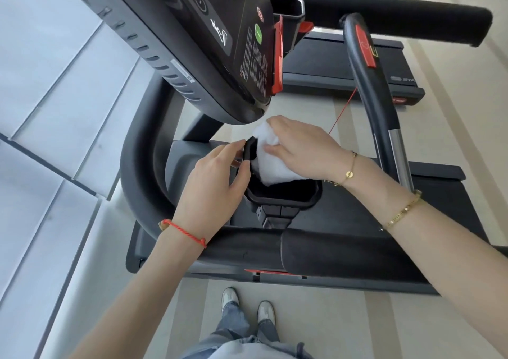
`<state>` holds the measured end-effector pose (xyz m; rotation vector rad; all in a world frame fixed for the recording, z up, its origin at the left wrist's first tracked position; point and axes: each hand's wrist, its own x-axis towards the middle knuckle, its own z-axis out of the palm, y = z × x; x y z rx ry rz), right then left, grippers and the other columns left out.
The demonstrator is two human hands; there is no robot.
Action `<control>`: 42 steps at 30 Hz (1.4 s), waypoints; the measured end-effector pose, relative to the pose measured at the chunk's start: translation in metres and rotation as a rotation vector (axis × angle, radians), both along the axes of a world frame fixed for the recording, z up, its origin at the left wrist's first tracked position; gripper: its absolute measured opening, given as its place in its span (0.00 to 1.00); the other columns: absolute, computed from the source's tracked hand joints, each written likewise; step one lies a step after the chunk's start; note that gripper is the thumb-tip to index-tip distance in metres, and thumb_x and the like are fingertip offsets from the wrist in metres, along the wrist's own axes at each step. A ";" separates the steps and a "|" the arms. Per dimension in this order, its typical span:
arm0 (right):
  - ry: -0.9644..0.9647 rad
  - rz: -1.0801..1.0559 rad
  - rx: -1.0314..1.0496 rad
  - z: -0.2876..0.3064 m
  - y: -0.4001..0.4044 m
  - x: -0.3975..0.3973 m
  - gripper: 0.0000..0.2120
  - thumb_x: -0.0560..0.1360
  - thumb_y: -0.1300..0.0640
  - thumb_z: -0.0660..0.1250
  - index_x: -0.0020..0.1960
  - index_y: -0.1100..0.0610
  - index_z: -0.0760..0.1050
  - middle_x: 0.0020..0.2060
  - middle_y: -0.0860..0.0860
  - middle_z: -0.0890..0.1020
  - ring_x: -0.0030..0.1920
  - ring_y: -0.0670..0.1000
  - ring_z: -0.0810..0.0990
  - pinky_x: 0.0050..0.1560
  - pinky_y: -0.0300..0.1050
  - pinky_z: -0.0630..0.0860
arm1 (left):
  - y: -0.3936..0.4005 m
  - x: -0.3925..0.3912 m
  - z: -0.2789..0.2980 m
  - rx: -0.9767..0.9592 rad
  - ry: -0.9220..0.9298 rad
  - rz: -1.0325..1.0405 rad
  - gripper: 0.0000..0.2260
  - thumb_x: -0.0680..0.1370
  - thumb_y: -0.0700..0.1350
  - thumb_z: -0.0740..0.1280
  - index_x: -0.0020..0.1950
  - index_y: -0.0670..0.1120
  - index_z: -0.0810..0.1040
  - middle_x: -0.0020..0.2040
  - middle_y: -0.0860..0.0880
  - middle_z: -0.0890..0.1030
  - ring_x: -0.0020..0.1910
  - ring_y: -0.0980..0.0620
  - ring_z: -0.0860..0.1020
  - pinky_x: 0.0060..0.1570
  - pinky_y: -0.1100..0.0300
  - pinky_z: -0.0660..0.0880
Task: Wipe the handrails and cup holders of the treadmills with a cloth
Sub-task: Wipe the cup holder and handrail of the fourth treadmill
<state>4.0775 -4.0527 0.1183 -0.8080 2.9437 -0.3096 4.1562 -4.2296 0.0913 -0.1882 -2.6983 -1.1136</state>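
— What does the head view show at the centre?

— A black plastic cup holder [283,194] with an angular rim, fixed below the dark treadmill console [209,42]. A crumpled white cloth [270,156] lies over its far rim and dips into the opening.

— And the hands?

— The right hand [305,150] lies on top of the cloth, fingers bent down over it and pressing it against the rim; the thumb rests along the cloth's near side. The left hand [213,177] is at the holder's left edge, its fingers and thumb curled round the rim there, holding it.

— Anything on the wrists?

— A red cord bracelet [184,231] on the left wrist, a thin gold chain bracelet [349,170] on the right, and a gold bangle [404,209] further up that forearm.

— The handrails?

— A black padded front handrail [330,251] runs across just below the holder, under both forearms. A curved dark side handrail [371,97] with a red strip rises on the right, and a thin red safety cord [343,111] hangs between it and the console.

— And lower down?

— Two pale shoes [247,303] and blue jeans on a light striped floor [357,331].
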 end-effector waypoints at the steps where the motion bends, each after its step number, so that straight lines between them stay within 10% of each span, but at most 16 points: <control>1: 0.026 0.007 -0.006 -0.002 0.003 0.002 0.15 0.81 0.49 0.57 0.61 0.57 0.66 0.58 0.51 0.74 0.56 0.55 0.74 0.46 0.49 0.68 | 0.000 0.000 0.000 0.004 -0.002 -0.001 0.16 0.79 0.44 0.64 0.68 0.47 0.75 0.54 0.52 0.81 0.46 0.63 0.75 0.51 0.65 0.73; 7: -0.202 -0.265 -0.385 -0.014 0.038 0.036 0.21 0.82 0.51 0.55 0.73 0.53 0.58 0.69 0.49 0.67 0.56 0.47 0.70 0.48 0.43 0.63 | 0.000 -0.001 0.001 0.006 -0.016 -0.016 0.17 0.80 0.45 0.63 0.69 0.47 0.74 0.55 0.53 0.81 0.49 0.59 0.78 0.53 0.61 0.76; 16: 0.060 -0.050 -0.019 -0.002 -0.003 0.004 0.08 0.82 0.52 0.56 0.55 0.56 0.65 0.50 0.48 0.74 0.52 0.56 0.74 0.40 0.50 0.66 | 0.000 0.000 0.001 0.008 -0.002 0.000 0.16 0.79 0.44 0.64 0.67 0.49 0.75 0.52 0.55 0.80 0.46 0.60 0.77 0.49 0.65 0.74; 25: -0.293 -0.517 -0.583 -0.019 0.024 0.077 0.28 0.80 0.55 0.59 0.76 0.54 0.50 0.70 0.51 0.64 0.59 0.46 0.67 0.51 0.36 0.63 | -0.002 -0.002 -0.003 -0.026 -0.010 -0.006 0.17 0.80 0.46 0.63 0.69 0.47 0.74 0.54 0.54 0.81 0.46 0.63 0.76 0.48 0.79 0.67; 37: -0.333 -0.497 -0.453 -0.004 0.022 0.034 0.20 0.81 0.50 0.59 0.68 0.59 0.63 0.50 0.52 0.74 0.45 0.50 0.72 0.35 0.38 0.64 | -0.001 -0.003 -0.003 -0.011 0.014 -0.013 0.16 0.79 0.44 0.64 0.66 0.46 0.76 0.52 0.53 0.81 0.44 0.63 0.76 0.47 0.82 0.66; 42: -0.445 -0.644 -0.651 -0.010 0.019 0.089 0.24 0.81 0.51 0.59 0.72 0.60 0.56 0.55 0.51 0.74 0.52 0.50 0.75 0.49 0.46 0.73 | -0.001 -0.003 -0.003 -0.007 0.011 -0.005 0.15 0.79 0.45 0.64 0.65 0.48 0.77 0.49 0.57 0.79 0.41 0.63 0.76 0.46 0.82 0.66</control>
